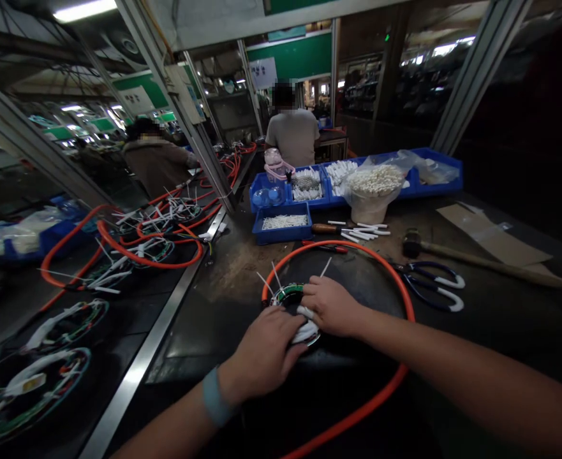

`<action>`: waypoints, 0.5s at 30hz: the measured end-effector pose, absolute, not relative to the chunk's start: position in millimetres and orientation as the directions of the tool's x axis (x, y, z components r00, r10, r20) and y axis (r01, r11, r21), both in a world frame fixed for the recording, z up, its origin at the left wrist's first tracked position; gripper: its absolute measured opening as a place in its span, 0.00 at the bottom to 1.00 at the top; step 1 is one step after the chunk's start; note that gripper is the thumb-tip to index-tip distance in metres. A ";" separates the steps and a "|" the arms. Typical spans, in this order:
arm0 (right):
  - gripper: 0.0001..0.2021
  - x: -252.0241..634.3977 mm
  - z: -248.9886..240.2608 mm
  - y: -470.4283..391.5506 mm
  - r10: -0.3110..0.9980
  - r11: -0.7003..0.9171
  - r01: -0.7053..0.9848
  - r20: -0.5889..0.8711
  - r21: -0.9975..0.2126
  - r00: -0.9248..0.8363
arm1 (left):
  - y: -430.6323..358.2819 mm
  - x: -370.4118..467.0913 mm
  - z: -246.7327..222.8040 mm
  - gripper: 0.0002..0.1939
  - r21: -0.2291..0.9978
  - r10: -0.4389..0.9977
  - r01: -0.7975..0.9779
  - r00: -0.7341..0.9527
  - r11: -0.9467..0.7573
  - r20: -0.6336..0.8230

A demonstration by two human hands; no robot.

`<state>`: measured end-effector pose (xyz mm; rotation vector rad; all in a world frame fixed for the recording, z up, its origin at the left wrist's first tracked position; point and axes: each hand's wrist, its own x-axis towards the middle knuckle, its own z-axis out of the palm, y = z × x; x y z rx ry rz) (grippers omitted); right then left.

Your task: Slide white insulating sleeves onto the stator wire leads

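A ring-shaped wired part, like a motor stator (289, 292), lies on the dark worktop in front of me. It has a green rim, white sleeved wires and thin white cable ties sticking up. My left hand (271, 347) grips its near left side, thumb and fingers around the white bundle. On the right side, my right hand (331, 306) has its fingers curled over the ring and the white sleeving. Both hands hide much of the part. From it an orange cable (407, 299) loops around to the right and down toward me.
Blue bins (281, 234) with white sleeves stand behind, beside a plastic bag (376, 182) of white pieces. A screwdriver (326, 228), a hammer (476, 255) and pliers (434, 287) lie at right. More wired rings (41, 395) lie left of a metal strip (151, 344). Two people are beyond.
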<state>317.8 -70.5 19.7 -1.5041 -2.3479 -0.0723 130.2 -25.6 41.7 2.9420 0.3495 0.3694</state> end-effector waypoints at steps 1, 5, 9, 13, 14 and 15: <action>0.09 318.1 19.0 -73.1 0.870 0.430 0.885 0.346 -0.179 -0.352 | -20.5 127.3 45.4 0.11 0.171 0.208 0.173 0.954 -0.970 0.214; 0.05 340.6 24.5 -70.1 0.873 0.453 0.766 0.401 -0.456 -0.277 | -15.2 131.5 39.7 0.13 0.127 0.180 0.152 0.950 -0.980 0.255; 0.08 418.1 50.2 -42.8 0.849 -0.011 0.876 0.458 -0.481 0.263 | -31.8 149.3 15.9 0.17 0.117 0.291 0.268 0.833 -0.956 0.470; 0.18 506.5 70.5 -15.2 0.638 -0.399 0.825 0.525 -0.400 0.563 | -37.3 158.2 0.4 0.18 0.046 0.255 0.278 0.789 -0.960 0.559; 0.17 521.3 71.7 -11.1 0.625 -0.441 0.818 0.527 -0.370 0.576 | -36.7 158.8 -1.6 0.19 0.030 0.241 0.271 0.793 -0.962 0.560; 0.16 532.4 71.4 -8.3 0.625 -0.468 0.815 0.525 -0.341 0.578 | -36.1 158.8 -2.8 0.20 0.019 0.231 0.266 0.798 -0.964 0.557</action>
